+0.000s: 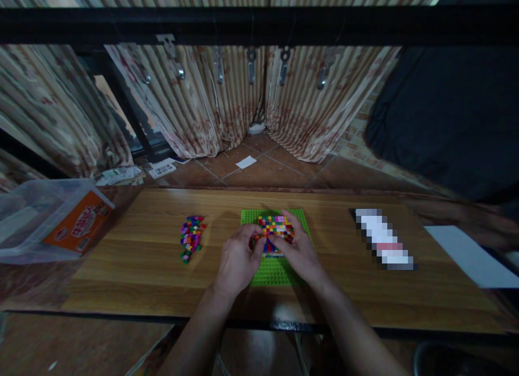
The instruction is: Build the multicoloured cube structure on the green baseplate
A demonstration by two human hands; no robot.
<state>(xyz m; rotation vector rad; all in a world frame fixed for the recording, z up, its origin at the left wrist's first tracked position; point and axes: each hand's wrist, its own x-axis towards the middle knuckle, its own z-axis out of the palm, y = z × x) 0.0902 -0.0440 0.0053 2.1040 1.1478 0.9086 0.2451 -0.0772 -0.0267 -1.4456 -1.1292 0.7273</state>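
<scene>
A green studded baseplate (273, 276) lies on the wooden table, and on it is a block of small multicoloured building bricks (278, 224). My left hand (239, 257) is at the block's near left corner, thumb and forefinger pressed together; whether a loose brick sits between them is hidden. My right hand (300, 249) wraps the block's right side, its fingers reaching the far edge and its thumb on the near side. Part of the block's front is covered by my thumbs. To the left lies a pile of loose small bricks (190, 236) in mixed colours.
A phone-like item (383, 241), blurred out, lies on the table (141, 278) at right, with a white sheet (472, 256) beyond it. A clear plastic bin (24, 213) with an orange label stands at left. A dark bar with metal hooks crosses above.
</scene>
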